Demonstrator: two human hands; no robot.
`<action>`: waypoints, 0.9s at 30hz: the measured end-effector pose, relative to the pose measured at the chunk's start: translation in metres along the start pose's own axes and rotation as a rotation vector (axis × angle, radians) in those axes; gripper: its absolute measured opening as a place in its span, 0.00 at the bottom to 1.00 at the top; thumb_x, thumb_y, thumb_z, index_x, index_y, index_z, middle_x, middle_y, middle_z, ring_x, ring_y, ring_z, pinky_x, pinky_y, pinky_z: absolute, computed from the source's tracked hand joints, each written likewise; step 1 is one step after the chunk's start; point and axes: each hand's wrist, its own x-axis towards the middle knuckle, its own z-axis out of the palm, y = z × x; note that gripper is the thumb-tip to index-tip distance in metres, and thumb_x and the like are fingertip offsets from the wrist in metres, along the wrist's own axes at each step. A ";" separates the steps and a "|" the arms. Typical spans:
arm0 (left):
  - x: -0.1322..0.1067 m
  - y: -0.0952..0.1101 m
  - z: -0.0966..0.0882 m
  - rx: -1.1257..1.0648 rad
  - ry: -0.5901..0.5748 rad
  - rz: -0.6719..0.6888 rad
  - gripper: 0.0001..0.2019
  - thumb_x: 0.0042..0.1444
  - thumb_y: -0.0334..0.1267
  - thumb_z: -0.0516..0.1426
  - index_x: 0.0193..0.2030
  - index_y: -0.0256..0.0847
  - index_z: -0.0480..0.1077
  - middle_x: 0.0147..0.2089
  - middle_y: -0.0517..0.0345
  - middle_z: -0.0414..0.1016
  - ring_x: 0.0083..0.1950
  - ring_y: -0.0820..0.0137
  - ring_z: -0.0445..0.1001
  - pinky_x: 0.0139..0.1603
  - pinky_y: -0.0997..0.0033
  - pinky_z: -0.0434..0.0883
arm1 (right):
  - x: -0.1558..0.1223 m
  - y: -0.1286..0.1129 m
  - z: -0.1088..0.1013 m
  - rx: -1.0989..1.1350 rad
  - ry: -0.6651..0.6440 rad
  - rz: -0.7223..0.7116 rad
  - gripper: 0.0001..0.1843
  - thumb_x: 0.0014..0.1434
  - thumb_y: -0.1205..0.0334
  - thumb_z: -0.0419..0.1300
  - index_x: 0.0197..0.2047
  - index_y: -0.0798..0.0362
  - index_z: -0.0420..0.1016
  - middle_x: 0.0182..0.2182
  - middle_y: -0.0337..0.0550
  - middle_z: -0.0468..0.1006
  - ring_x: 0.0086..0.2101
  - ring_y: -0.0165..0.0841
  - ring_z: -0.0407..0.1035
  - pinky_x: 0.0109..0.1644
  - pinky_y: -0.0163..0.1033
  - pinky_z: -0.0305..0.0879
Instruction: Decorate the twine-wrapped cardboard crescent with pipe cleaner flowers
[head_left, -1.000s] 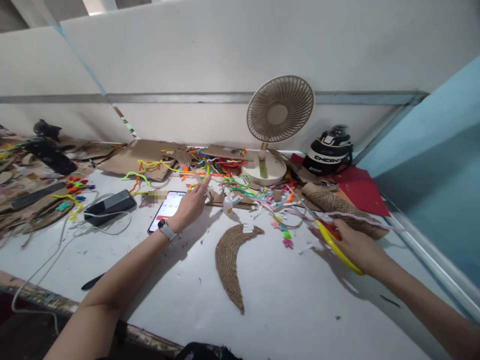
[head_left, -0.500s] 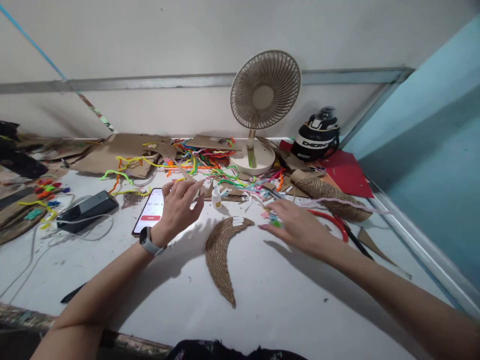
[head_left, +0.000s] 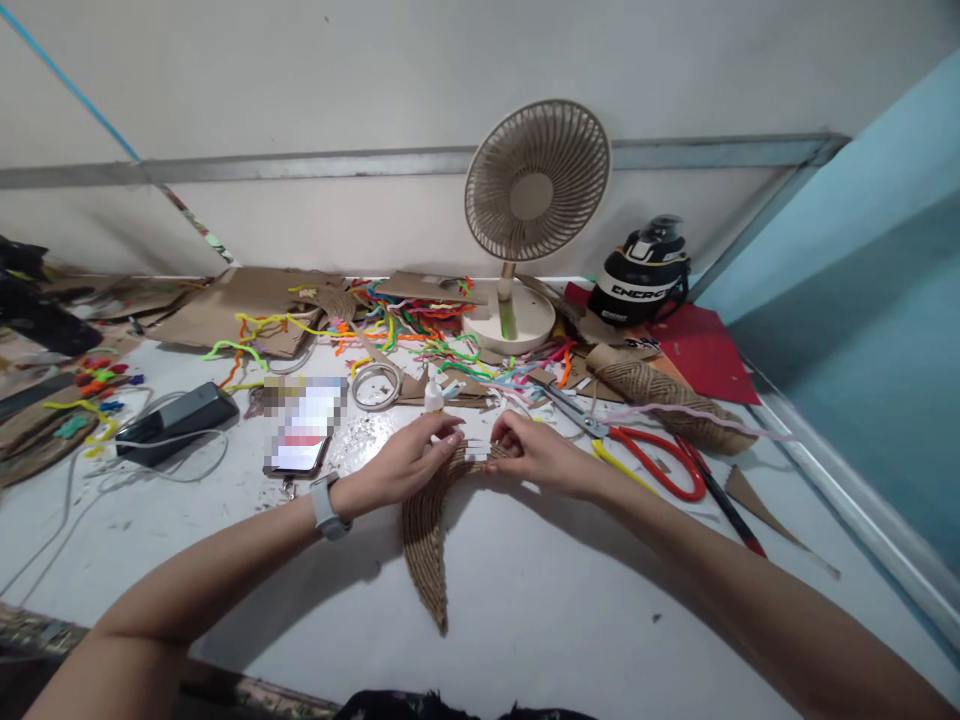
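Observation:
A crescent covered in rows of brown jute twine [head_left: 424, 555] lies on the white table, with a few short white strips [head_left: 476, 450] across its upper curve. My left hand [head_left: 412, 458] grips the crescent's upper part just left of the strips, thumb and fingers on its edge. At the right-hand tip, my right hand [head_left: 536, 455] closes its fingers in a pinch on the crescent; the tip itself is hidden by them. Just behind the left fingers stands a small white glue bottle [head_left: 433, 393].
Red-handled scissors [head_left: 652, 460] and a jute twine roll [head_left: 667, 400] lie right. A phone [head_left: 306, 430] and tape roll [head_left: 376, 386] lie left. Behind are tangled pipe cleaners [head_left: 420, 320], a fan [head_left: 525, 200] and a black jug [head_left: 637, 275]. A power bank [head_left: 176, 420] trails cables.
Both hands have come inward onto the crescent: the left from near the phone, the right from small coloured pieces at the right. The crescent has shifted slightly, its lower point leftward. Scissors and tape roll are uncovered.

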 end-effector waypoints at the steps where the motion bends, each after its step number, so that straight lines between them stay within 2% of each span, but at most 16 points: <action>1: 0.002 0.001 0.003 -0.035 -0.031 -0.034 0.16 0.66 0.46 0.44 0.48 0.40 0.67 0.43 0.53 0.73 0.43 0.68 0.70 0.44 0.69 0.67 | -0.001 0.000 -0.001 0.052 0.006 -0.016 0.19 0.50 0.51 0.65 0.37 0.51 0.63 0.27 0.35 0.69 0.28 0.30 0.63 0.29 0.34 0.55; 3: 0.007 0.002 0.009 -0.075 -0.065 -0.094 0.19 0.66 0.49 0.42 0.38 0.39 0.67 0.33 0.58 0.70 0.34 0.71 0.67 0.36 0.71 0.64 | -0.002 -0.001 -0.003 0.121 0.016 -0.044 0.19 0.50 0.51 0.65 0.37 0.51 0.62 0.26 0.34 0.68 0.27 0.29 0.62 0.29 0.33 0.55; 5: 0.011 0.000 0.015 -0.106 -0.047 -0.136 0.21 0.65 0.51 0.42 0.31 0.39 0.64 0.27 0.62 0.64 0.29 0.73 0.62 0.31 0.73 0.60 | -0.005 -0.003 -0.006 0.158 0.007 -0.055 0.19 0.50 0.51 0.65 0.37 0.51 0.62 0.25 0.33 0.67 0.26 0.28 0.62 0.28 0.32 0.55; 8: 0.014 -0.003 0.021 -0.130 0.024 -0.151 0.20 0.64 0.50 0.44 0.27 0.39 0.60 0.25 0.64 0.59 0.28 0.74 0.58 0.30 0.73 0.57 | -0.007 -0.007 -0.011 0.263 -0.023 -0.051 0.24 0.50 0.49 0.66 0.42 0.51 0.62 0.23 0.31 0.67 0.25 0.28 0.62 0.26 0.31 0.55; 10: 0.014 -0.004 0.023 -0.128 0.050 -0.145 0.19 0.64 0.49 0.45 0.27 0.39 0.59 0.24 0.65 0.60 0.28 0.74 0.57 0.30 0.73 0.57 | -0.006 -0.010 -0.010 0.403 -0.064 -0.018 0.26 0.52 0.44 0.62 0.46 0.52 0.61 0.24 0.33 0.69 0.24 0.28 0.65 0.27 0.32 0.58; 11: 0.014 -0.003 0.023 -0.126 0.055 -0.143 0.19 0.64 0.49 0.46 0.27 0.39 0.59 0.24 0.65 0.60 0.28 0.74 0.57 0.30 0.73 0.57 | -0.005 -0.011 -0.008 0.471 -0.087 0.005 0.26 0.54 0.41 0.59 0.45 0.53 0.62 0.24 0.34 0.71 0.24 0.29 0.67 0.27 0.33 0.60; 14: 0.011 0.000 0.022 -0.117 0.063 -0.143 0.18 0.64 0.48 0.46 0.27 0.39 0.60 0.24 0.65 0.60 0.27 0.74 0.57 0.30 0.73 0.56 | -0.003 -0.015 0.001 0.536 -0.090 0.063 0.26 0.58 0.36 0.49 0.31 0.53 0.62 0.19 0.35 0.70 0.19 0.28 0.65 0.24 0.33 0.61; 18: 0.010 0.004 0.019 -0.205 0.071 -0.163 0.20 0.62 0.52 0.47 0.27 0.39 0.61 0.25 0.63 0.62 0.28 0.74 0.60 0.31 0.73 0.59 | -0.004 -0.020 0.013 0.408 0.060 0.067 0.25 0.60 0.39 0.48 0.25 0.51 0.59 0.14 0.31 0.64 0.15 0.26 0.60 0.21 0.32 0.56; 20: 0.010 0.005 0.017 -0.424 0.019 -0.230 0.21 0.61 0.55 0.47 0.30 0.39 0.63 0.26 0.62 0.65 0.28 0.73 0.64 0.31 0.72 0.63 | -0.006 -0.021 0.016 0.356 0.121 0.052 0.24 0.61 0.40 0.48 0.24 0.50 0.59 0.14 0.31 0.63 0.16 0.26 0.60 0.22 0.32 0.56; 23: 0.010 0.007 0.014 -0.781 -0.162 -0.359 0.22 0.57 0.59 0.51 0.35 0.38 0.65 0.28 0.59 0.71 0.28 0.71 0.71 0.30 0.70 0.68 | -0.008 -0.022 0.017 0.301 0.156 0.039 0.24 0.62 0.41 0.46 0.23 0.50 0.59 0.14 0.31 0.63 0.16 0.26 0.59 0.23 0.33 0.56; 25: 0.009 0.007 0.013 -0.843 -0.259 -0.381 0.23 0.55 0.59 0.54 0.35 0.37 0.66 0.28 0.56 0.74 0.28 0.70 0.73 0.31 0.70 0.69 | -0.009 -0.022 0.018 0.267 0.167 0.025 0.25 0.63 0.41 0.45 0.23 0.50 0.59 0.13 0.31 0.63 0.16 0.27 0.59 0.24 0.33 0.56; 27: 0.009 0.007 0.011 -0.802 -0.273 -0.360 0.23 0.54 0.59 0.54 0.32 0.36 0.67 0.26 0.56 0.75 0.27 0.70 0.74 0.29 0.71 0.69 | -0.009 -0.022 0.020 0.240 0.183 0.008 0.25 0.64 0.42 0.45 0.23 0.50 0.58 0.13 0.31 0.62 0.16 0.27 0.59 0.26 0.34 0.56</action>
